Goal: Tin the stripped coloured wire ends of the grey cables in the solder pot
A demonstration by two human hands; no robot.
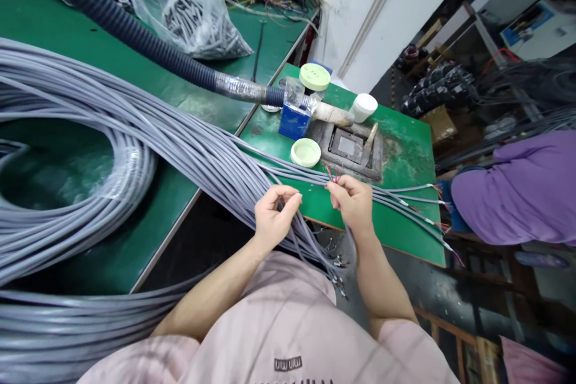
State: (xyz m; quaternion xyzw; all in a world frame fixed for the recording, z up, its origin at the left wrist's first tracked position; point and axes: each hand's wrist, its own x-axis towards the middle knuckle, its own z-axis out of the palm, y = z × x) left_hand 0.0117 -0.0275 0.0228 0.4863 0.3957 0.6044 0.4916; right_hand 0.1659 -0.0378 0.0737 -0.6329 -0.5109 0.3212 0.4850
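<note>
My right hand [355, 203] is closed on the end of a grey cable [350, 240], which hangs down beneath it. Short coloured wires [332, 174] stick out past its fingertips, red among them. To its left, my left hand [275, 217] has thumb and fingers curled together in a pinch; anything between them is too small to make out. A thick bundle of grey cables [202, 162] runs under and beside both hands. Several cables reach the right side of the bench, and their stripped ends [443, 228] show coloured wires.
A solder pot [348, 145] sits in the green bench [405, 144], near a pale green lid [306, 152], a white cup [363, 108] and a blue box [294, 123]. A ribbed hose [148, 42] crosses from the upper left. A person in purple [517, 192] is at the right.
</note>
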